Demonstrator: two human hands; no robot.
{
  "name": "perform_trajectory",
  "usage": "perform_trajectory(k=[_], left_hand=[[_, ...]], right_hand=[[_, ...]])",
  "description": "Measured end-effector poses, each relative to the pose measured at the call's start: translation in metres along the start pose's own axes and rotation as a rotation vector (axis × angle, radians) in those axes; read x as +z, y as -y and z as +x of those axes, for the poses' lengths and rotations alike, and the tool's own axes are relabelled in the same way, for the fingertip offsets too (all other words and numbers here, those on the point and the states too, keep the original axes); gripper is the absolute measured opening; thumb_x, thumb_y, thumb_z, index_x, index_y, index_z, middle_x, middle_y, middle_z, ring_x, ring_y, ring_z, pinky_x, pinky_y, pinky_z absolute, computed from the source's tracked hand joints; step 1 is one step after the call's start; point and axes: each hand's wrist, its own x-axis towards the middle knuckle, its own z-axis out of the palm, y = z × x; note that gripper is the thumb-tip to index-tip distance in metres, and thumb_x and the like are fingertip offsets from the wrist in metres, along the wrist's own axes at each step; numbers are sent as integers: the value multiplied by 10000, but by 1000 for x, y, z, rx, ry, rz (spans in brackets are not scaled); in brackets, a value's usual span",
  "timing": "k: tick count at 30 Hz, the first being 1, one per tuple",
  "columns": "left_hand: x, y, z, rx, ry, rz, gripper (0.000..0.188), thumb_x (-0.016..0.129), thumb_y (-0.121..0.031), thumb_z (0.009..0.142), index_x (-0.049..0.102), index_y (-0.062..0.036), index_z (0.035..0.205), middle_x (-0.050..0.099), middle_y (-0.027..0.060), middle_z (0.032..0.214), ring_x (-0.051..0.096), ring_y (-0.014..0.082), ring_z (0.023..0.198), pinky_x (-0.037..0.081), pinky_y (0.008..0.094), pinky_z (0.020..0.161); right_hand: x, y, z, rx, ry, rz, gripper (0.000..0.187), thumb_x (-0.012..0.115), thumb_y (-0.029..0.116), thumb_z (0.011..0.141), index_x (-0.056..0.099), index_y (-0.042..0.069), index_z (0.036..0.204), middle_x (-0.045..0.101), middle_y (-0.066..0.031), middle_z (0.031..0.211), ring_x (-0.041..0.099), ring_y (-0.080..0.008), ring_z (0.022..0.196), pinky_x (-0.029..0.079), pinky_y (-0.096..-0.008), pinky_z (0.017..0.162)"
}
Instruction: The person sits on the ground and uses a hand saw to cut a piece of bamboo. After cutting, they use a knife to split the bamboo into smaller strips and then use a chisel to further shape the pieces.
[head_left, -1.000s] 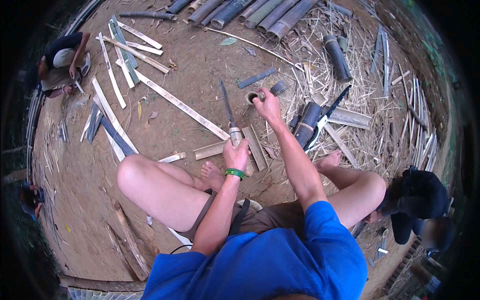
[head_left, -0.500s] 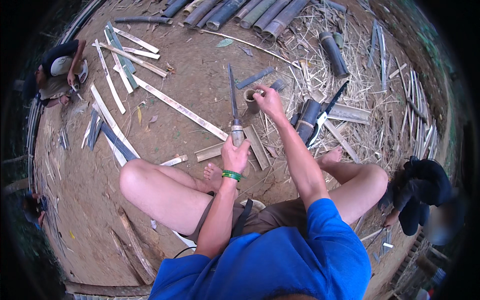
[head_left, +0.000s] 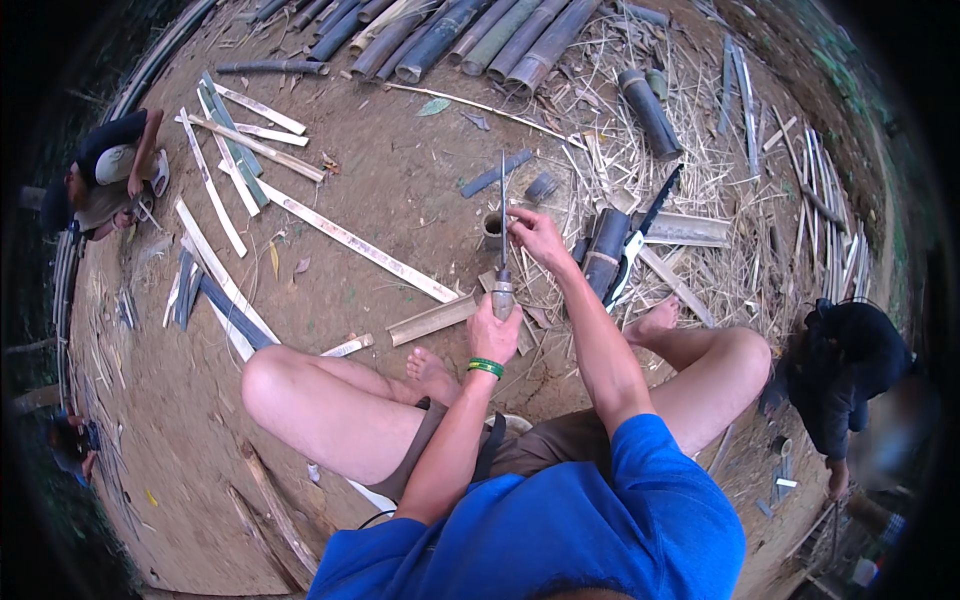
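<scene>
My left hand (head_left: 493, 328) is closed around the wooden handle of a knife (head_left: 503, 292), whose long narrow blade points away from me. My right hand (head_left: 538, 238) is just right of that blade, fingers bent and drawn together, tips at the blade's edge; whether they touch it or pinch something small cannot be made out. Behind the blade stands a short hollow bamboo section (head_left: 491, 230), its open end up. Split bamboo pieces (head_left: 432, 318) lie on the ground beneath the knife handle.
Right of my right hand, a saw (head_left: 640, 235) leans against a dark bamboo section (head_left: 605, 255). Shavings (head_left: 690, 110) cover the ground there. Bamboo poles (head_left: 545, 45) lie at the far side, pale strips (head_left: 350, 235) at left. Other people crouch at left (head_left: 110, 165) and right (head_left: 840, 370).
My left hand has brought the knife rightward, its blade now in front of the bamboo section. My right hand has moved down from the bamboo's rim to beside the blade. The view has shifted slightly.
</scene>
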Motion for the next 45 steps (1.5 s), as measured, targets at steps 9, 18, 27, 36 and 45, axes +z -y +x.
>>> perform_trajectory(k=[9, 18, 27, 36, 45], left_hand=[[7, 8, -3, -12, -8, -22, 278, 731, -280, 848, 605, -41, 916, 632, 178, 667, 641, 415, 668, 474, 523, 676], [4, 22, 1, -15, -57, -5, 298, 732, -296, 851, 591, -37, 895, 635, 199, 696, 628, 454, 696, 463, 547, 703], [6, 14, 2, -29, -17, -5, 267, 727, -284, 853, 605, -57, 920, 654, 172, 705, 654, 425, 713, 485, 523, 707], [9, 15, 6, 8, -10, 10, 291, 726, -288, 857, 606, -52, 979, 662, 187, 728, 657, 434, 717, 488, 531, 713], [20, 13, 6, -15, 23, 4, 342, 710, -307, 879, 598, -35, 1055, 683, 225, 802, 658, 466, 816, 487, 563, 764]], right_hand=[[7, 5, -6, 21, -1, 103, 371, 592, 70, 946, 683, 34, 1304, 660, -7, 786, 582, -80, 669, 507, -256, 632], [8, 12, -8, 24, 11, 77, 387, 579, 66, 937, 687, 50, 1309, 630, 11, 743, 553, -67, 644, 473, -242, 606], [5, 6, -8, 54, 21, 86, 398, 573, 67, 945, 678, 59, 1329, 645, 17, 774, 559, -57, 664, 481, -231, 622], [2, -1, -3, 41, -7, 82, 387, 570, 65, 954, 683, 68, 1324, 663, 19, 808, 567, -52, 664, 491, -228, 631], [-2, 2, -3, 56, -26, 135, 376, 574, 82, 949, 696, 63, 1303, 665, 16, 783, 570, -54, 663, 492, -226, 627]])
